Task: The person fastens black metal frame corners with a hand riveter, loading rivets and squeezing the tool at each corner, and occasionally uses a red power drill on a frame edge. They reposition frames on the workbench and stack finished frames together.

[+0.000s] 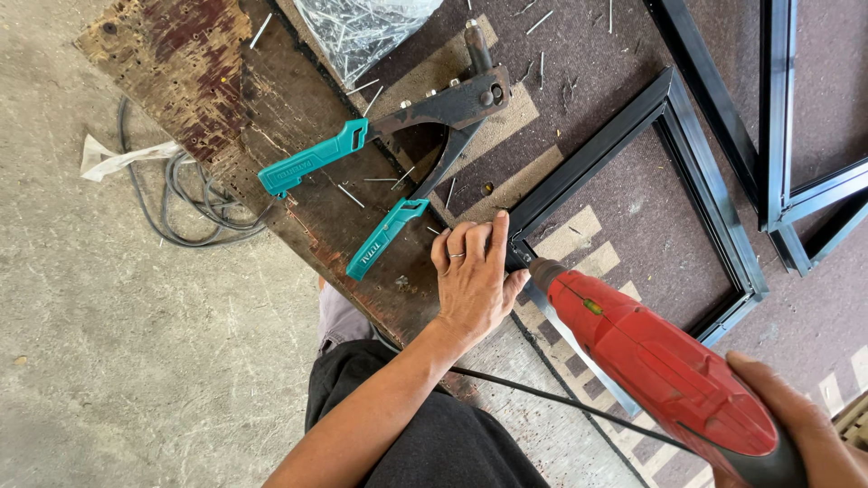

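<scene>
Floor: on the far left we see bare grey concrete floor (108,361) with a coil of grey cable (185,203) and a scrap of white plastic (117,158) lying on it
Surface: our worn brown wooden board (298,145) runs on a slant from top left, with dark carpet-like matting (633,208) beside it
Bag: a clear plastic bag of thin metal pins (357,27) lies at the top edge, and loose pins are scattered below it
Riveter: the long hand riveter with a dark metal head and teal grips (398,145) lies on the board, handles spread apart, just above our left hand
Left hand: our left hand (472,280), a ring on one finger, lies flat with fingers close together, pressing down on the near corner of the frame
Frame: the dark rectangular metal frame (696,181) lies flat on the matting; its corner is under our fingertips
Drill: the red power drill (651,361) has its tip touching that same corner, right beside the left hand
Right hand: our right hand (796,425) is wrapped around the drill's rear grip at the bottom right
More frames: further dark metal frames (787,117) lie at the upper right
</scene>
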